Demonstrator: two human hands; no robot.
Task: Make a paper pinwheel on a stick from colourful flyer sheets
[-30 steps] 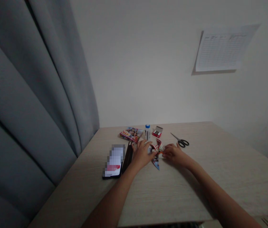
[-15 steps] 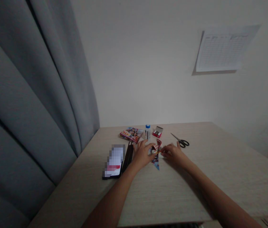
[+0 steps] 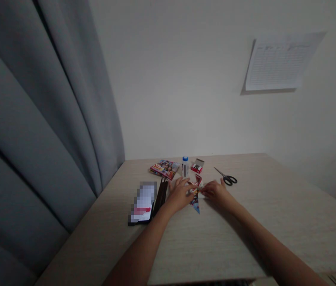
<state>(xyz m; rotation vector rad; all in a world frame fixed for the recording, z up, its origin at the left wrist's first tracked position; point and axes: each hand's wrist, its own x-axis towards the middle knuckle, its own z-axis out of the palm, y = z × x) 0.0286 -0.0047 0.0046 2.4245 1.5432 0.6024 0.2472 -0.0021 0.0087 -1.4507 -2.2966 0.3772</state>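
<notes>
A folded piece of colourful printed paper lies on the table, one pointed end toward me and a red-and-white part at the far end. From the left side my left hand grips it, thumb and forefinger on its middle and the other fingers stretched toward the bottle. On the opposite side my right hand pinches the paper's edge with its fingertips close together. The middle of the paper is partly covered by my fingers, so its exact folds cannot be made out.
Beyond my hands stand a blue-capped glue bottle and a small open red box. Black-handled scissors lie to the right. Toward the left are printed magazines, dark brown strips and a phone with a blurred screen.
Both hands stay at the paper with only small finger shifts. The left fingers have moved slightly toward me, showing more of the paper's far end. Other things lie as before.
</notes>
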